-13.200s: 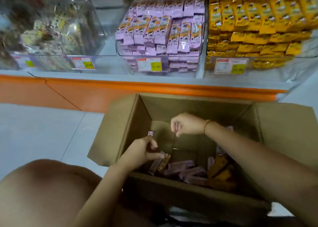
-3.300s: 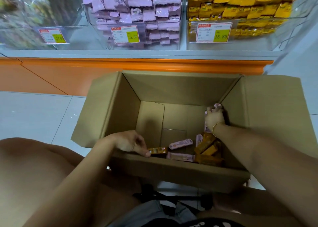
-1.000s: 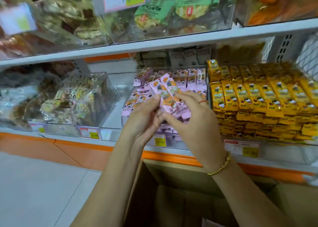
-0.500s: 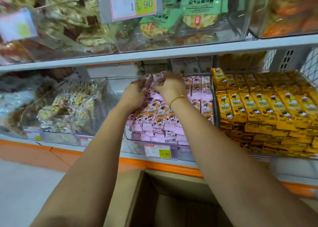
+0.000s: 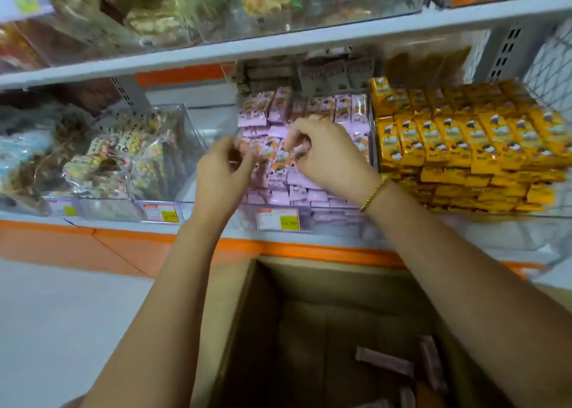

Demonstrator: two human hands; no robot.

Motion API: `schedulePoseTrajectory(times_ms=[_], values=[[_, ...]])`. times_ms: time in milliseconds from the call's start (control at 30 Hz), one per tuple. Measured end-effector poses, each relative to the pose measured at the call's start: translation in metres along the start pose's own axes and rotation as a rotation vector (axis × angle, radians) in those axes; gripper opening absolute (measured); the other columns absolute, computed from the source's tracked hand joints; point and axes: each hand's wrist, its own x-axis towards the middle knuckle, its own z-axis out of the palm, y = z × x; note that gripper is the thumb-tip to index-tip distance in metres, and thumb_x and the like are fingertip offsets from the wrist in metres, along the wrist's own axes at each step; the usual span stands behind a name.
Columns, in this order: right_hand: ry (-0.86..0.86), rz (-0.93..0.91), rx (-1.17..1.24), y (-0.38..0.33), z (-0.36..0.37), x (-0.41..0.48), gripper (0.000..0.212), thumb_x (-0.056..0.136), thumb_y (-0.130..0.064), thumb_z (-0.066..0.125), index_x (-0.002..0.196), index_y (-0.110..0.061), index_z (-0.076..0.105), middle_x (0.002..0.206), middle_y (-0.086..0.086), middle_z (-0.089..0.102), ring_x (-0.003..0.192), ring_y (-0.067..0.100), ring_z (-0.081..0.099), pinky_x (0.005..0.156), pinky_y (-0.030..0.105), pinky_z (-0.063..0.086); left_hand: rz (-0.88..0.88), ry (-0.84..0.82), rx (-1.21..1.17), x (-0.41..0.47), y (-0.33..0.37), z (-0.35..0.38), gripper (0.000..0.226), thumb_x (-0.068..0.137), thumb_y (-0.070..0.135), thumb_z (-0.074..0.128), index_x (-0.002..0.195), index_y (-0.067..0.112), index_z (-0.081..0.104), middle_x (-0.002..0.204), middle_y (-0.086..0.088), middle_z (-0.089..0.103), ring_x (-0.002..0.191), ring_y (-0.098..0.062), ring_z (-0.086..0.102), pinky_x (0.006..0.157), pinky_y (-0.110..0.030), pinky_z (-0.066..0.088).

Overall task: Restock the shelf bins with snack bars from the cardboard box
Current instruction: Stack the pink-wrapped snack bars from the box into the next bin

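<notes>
two levels here: shelf (image 5: 108,226) ahead, cardboard box (image 5: 235,330) below it. over the pink-bar bin (image 5: 334,216) my right hand (image 5: 328,156), nearer its middle, pinches pink snack bars (image 5: 292,155), long axis pointing away from me; left hand (image 5: 221,175) curled, blurred, so i cannot tell its hold.

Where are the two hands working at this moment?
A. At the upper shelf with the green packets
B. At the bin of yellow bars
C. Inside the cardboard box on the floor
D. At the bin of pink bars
D: the left hand and the right hand are both at the pink bars in the middle bin, left of the yellow bars, while the cardboard box lies lower, in front of the shelf.
</notes>
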Motion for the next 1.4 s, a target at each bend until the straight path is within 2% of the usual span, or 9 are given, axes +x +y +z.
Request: schedulePoseTrajectory(times_ms=[167,333,533,700,900,1033,1200,1300,1400], values=[[-0.411,0.075,-0.013,0.026,0.000,-0.121,0.031,0.071,0.009,0.055,0.080,-0.020,0.062,0.071,-0.017,0.046,0.066,-0.007,0.048,0.058,0.007,0.035,0.025,-0.163,0.118,-0.135,-0.023,0.001,0.010,0.089,0.030,0.061,0.083,0.030,0.053,0.085,0.015,0.057,0.077,0.000,0.053,0.074,-0.018,0.041],[-0.738,0.411,-0.176,0.117,0.054,-0.210,0.026,0.081,0.003,0.064,0.104,-0.010,0.064,0.095,-0.005,0.058,0.088,0.007,0.055,0.068,0.009,0.036,-0.227,-0.621,0.323,-0.244,-0.058,0.019,0.025,0.083,0.030,0.070,0.101,0.019,0.058,0.104,0.003,0.053,0.101,-0.020,0.056,0.079,-0.021,0.037],[-1.021,0.681,-0.414,0.195,0.121,-0.300,0.094,0.076,-0.028,0.079,0.148,-0.010,0.022,0.150,0.014,0.032,0.136,0.031,0.034,0.106,0.035,0.034,-0.328,-0.674,0.542,-0.273,-0.080,0.009,0.054,0.078,0.031,0.076,0.124,0.012,0.054,0.122,-0.011,0.050,0.112,-0.029,0.052,0.092,-0.036,0.043],[-1.048,0.611,-0.442,0.215,0.154,-0.348,0.107,0.071,-0.031,0.082,0.150,-0.011,0.012,0.154,0.016,0.020,0.142,0.037,0.018,0.114,0.040,0.018,-0.333,-0.585,0.567,-0.279,-0.081,0.007,0.055,0.082,0.014,0.071,0.131,0.007,0.048,0.129,-0.014,0.045,0.119,-0.029,0.047,0.092,-0.035,0.042],[-1.021,0.325,-0.620,0.213,0.185,-0.368,0.054,0.091,-0.023,0.056,0.139,-0.014,0.035,0.145,0.013,0.033,0.132,0.032,0.032,0.106,0.044,0.030,-0.317,-0.506,0.619,-0.277,-0.083,0.004,0.063,0.083,0.011,0.069,0.138,0.005,0.040,0.137,-0.012,0.037,0.127,-0.027,0.040,0.091,-0.038,0.046],[-0.973,0.464,-0.525,0.218,0.182,-0.354,0.059,0.084,-0.026,0.067,0.135,-0.015,0.041,0.142,0.011,0.040,0.130,0.030,0.039,0.104,0.044,0.034,-0.306,-0.492,0.630,-0.276,-0.080,0.006,0.055,0.085,0.013,0.066,0.135,0.007,0.045,0.134,-0.011,0.043,0.123,-0.025,0.044,0.087,-0.035,0.047],[-0.618,0.771,0.214,0.172,0.162,-0.278,0.036,0.073,-0.026,0.080,0.094,-0.017,0.052,0.087,0.001,0.065,0.065,0.013,0.058,0.052,0.021,0.044,-0.660,-0.535,0.206,-0.261,-0.072,0.034,0.044,0.081,0.020,0.074,0.121,0.008,0.061,0.111,-0.007,0.067,0.102,-0.018,0.064,0.090,-0.027,0.048],[-0.594,0.652,0.438,0.126,0.143,-0.235,0.048,0.071,-0.031,0.082,0.105,-0.016,0.052,0.094,0.003,0.066,0.076,0.014,0.062,0.068,0.029,0.049,-0.905,-0.538,-0.246,-0.252,-0.057,0.050,0.051,0.075,0.038,0.074,0.113,0.005,0.067,0.097,-0.008,0.070,0.090,-0.020,0.065,0.090,-0.036,0.052],[-0.553,0.557,0.546,0.088,0.117,-0.207,0.056,0.066,-0.034,0.084,0.111,-0.027,0.051,0.103,0.000,0.064,0.089,0.014,0.064,0.082,0.033,0.054,-0.873,-0.421,-0.538,-0.237,-0.038,0.046,0.020,0.086,0.024,0.065,0.094,0.007,0.073,0.092,-0.011,0.073,0.086,-0.020,0.066,0.079,-0.029,0.054]])
